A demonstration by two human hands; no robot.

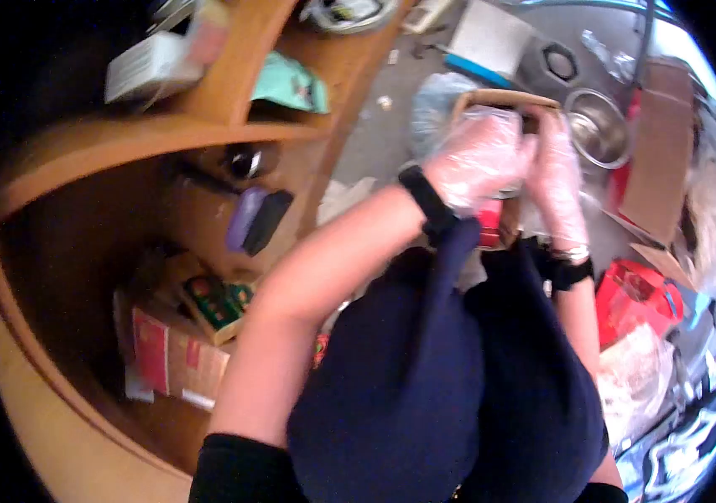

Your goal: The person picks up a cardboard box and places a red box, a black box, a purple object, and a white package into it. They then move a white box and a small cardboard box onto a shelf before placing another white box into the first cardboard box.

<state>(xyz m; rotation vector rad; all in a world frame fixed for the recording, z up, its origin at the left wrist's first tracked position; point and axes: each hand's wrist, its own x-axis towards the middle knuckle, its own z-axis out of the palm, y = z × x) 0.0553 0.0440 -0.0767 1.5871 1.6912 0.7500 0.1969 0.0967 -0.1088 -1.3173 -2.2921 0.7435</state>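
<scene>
Both of my hands wear clear plastic gloves and meet over an upright cardboard box (505, 97) in front of my knees. My left hand (479, 158) has its fingers curled in at the box's near side, and what is in them is hidden. Close beside it, my right hand (556, 180) has its fingers bent toward the box's right rim; its grip is partly covered by the left hand. Below the wrists, a red box-like item (489, 222) shows in part. The inside of the cardboard box is mostly blocked from view.
A metal bowl (598, 126) lies right of the box, near an open cardboard carton (660, 155) and a red bag (636, 295). On the left stands a wooden cabinet (148, 138) with a teal cap (289, 84), a purple-and-black item (255, 220) and a carton (175, 356).
</scene>
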